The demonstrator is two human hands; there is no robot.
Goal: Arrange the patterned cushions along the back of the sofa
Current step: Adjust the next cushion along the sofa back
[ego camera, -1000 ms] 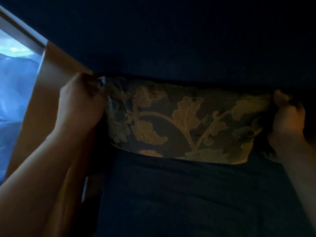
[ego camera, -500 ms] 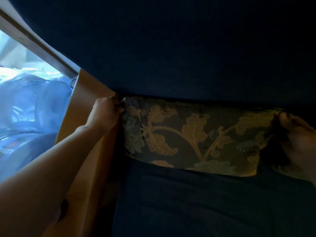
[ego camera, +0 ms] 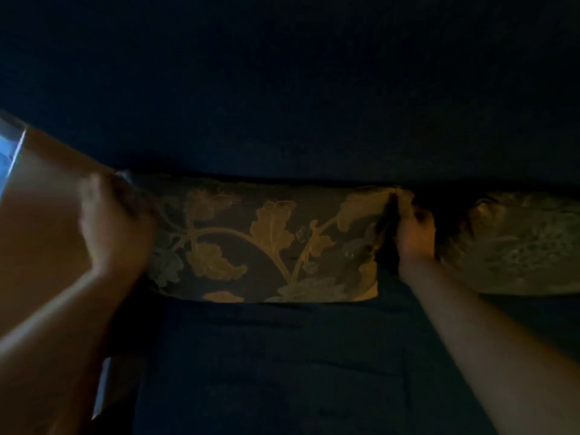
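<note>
Dark fabric with a gold leaf-and-vine pattern is covering the cushion that is lying lengthwise on the navy sofa seat, its long upper edge pressing against the sofa back. A person's left hand is sitting at the cushion's left end, blurred, with its fingers curling toward the corner; whether they are actually clamping the fabric I cannot tell. The right hand is gripping the cushion's right end, fingers closing around the upper corner and bunching the cloth there. Both bare forearms are reaching in from the lower corners of the view. A second cushion, paler and with a finer mottled pattern, is lying just beside the first on the right, also against the sofa back, with the right hand sitting between the two. A tan panel is standing at the left end of the sofa, just behind the left hand, and pale blue light is showing along the far left edge
</note>
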